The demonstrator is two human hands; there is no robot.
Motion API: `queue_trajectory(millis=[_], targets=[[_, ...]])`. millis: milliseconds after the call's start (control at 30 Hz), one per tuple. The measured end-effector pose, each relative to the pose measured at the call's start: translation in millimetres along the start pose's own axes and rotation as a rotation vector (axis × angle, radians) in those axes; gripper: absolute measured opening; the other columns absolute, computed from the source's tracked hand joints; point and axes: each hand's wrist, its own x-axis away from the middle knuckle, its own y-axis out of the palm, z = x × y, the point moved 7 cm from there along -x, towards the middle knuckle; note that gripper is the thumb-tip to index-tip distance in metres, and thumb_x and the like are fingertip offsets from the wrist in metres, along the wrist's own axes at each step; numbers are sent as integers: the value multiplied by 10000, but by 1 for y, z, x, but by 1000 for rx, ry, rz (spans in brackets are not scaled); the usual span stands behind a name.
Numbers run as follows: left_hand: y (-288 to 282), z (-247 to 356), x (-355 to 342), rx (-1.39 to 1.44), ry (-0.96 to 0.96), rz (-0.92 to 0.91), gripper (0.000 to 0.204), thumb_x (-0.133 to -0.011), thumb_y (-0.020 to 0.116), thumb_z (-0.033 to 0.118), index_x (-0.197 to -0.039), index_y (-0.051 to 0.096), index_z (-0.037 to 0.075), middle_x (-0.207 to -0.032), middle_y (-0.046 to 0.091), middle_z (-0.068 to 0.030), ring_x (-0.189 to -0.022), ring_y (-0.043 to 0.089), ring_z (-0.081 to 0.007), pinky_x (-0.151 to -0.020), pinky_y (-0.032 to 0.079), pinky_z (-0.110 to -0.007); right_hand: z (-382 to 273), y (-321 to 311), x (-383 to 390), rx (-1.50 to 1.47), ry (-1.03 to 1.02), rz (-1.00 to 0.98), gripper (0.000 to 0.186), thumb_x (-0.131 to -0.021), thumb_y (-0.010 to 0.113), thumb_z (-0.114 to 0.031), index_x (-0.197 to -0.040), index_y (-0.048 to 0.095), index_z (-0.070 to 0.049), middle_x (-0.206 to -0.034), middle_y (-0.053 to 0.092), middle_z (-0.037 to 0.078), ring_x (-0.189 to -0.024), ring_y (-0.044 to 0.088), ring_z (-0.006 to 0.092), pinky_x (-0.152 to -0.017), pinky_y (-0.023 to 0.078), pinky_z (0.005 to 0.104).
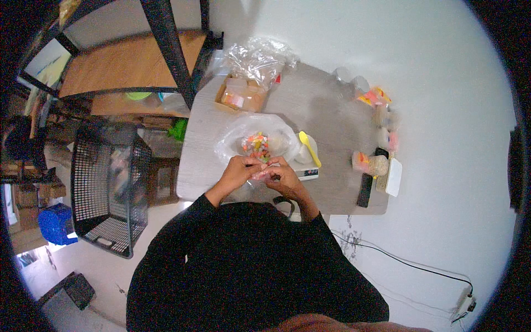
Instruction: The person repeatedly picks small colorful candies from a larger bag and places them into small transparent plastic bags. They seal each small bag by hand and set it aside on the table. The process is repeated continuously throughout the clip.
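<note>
My left hand (241, 170) and my right hand (284, 176) meet at the table's near side, fingers pinched together on a small clear plastic bag (262, 174). What lies inside it is mostly covered by my fingers. Just beyond my fingertips, a large clear plastic bag (228, 141) lies spread open, with many small orange, yellow, white and brown pieces (256, 145) in it. To the right of my hands sits a white scale (307, 174) with a small display. On it or just behind it is a whitish bowl (304, 154), a yellow spoon (309, 148) lying across it.
A cardboard box (257, 99) with packets and crumpled clear plastic (260, 55) stands at the table's back left. Jars, packets, a dark remote-like object (364, 190) and a white-lidded container (394, 178) line the right edge. A black crate (105, 188) and shelving (133, 63) are at left.
</note>
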Motion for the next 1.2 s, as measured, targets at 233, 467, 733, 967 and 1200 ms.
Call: queue_trajectory(millis=[233, 467, 733, 967, 1200], targets=[[1, 2, 8, 3, -20, -10, 153, -862, 612, 128, -905, 720, 28, -823, 695, -37, -700, 597, -97, -653, 497, -261, 0, 10, 1, -13, -25, -16, 243, -753, 699, -39, -981, 697, -122, -1086, 486, 89, -1033, 511, 231, -847, 458, 325], [3, -4, 11, -129, -4, -39, 156, -859, 618, 144, -909, 719, 36, -820, 704, -67, -729, 619, -107, -666, 498, -273, 14, 22, 9, -59, -5, -62, 253, -747, 697, -32, -992, 679, -92, -1087, 490, 97, -1050, 507, 238, -871, 452, 331], [7, -6, 8, -52, 130, 8, 165, -867, 637, 162, -921, 716, 26, -740, 678, -52, -645, 575, -89, -586, 469, -263, 16, 21, 21, 63, 4, 63, 216, -776, 682, -57, -989, 687, -89, -1116, 490, 99, -1067, 500, 234, -862, 449, 336], [8, -12, 3, 78, 26, 16, 176, -886, 627, 164, -908, 713, 13, -682, 639, -14, -612, 527, -59, -558, 433, -234, 26, 18, 22, -68, 156, 99, 214, -796, 707, -103, -1003, 685, -57, -1176, 445, 86, -914, 569, 154, -780, 486, 272], [17, -6, 2, 26, 143, 80, 247, -900, 611, 245, -924, 715, 23, -721, 670, -32, -623, 579, -106, -599, 478, -273, 26, -4, 28, 164, -109, 140, 235, -797, 737, -155, -991, 678, -35, -1192, 410, 72, -866, 589, 127, -759, 510, 266]])
